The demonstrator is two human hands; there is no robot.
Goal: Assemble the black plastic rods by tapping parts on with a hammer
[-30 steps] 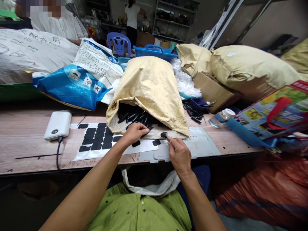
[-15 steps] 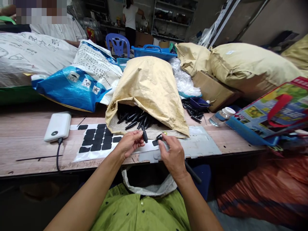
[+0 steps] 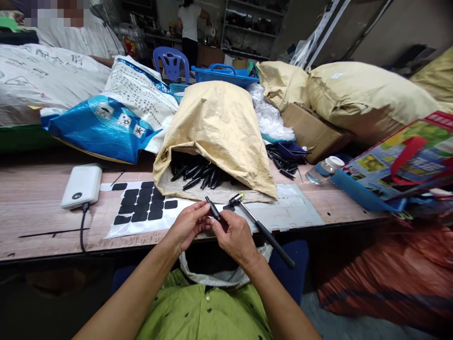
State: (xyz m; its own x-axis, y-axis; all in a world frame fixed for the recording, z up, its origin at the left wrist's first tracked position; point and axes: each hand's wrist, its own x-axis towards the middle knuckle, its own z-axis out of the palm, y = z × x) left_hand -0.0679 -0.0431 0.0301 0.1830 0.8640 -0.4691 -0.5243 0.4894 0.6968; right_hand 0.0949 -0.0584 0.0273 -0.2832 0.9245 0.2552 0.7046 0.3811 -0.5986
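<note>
A: Item one, left hand?
B: Fingers pinching a short black rod, held just above the worktop edge.
A: Right hand?
B: Fingers closed on the same rod's lower end, facing the left hand's fingertips.
A: Beyond the fingers?
B: A tan sack, mouth open, with more black rods inside.
A: Left of the fingers?
B: White sheet of black pads; further left, a white power bank.
A: Right of them?
B: Small hammer, handle overhanging the edge.
</note>
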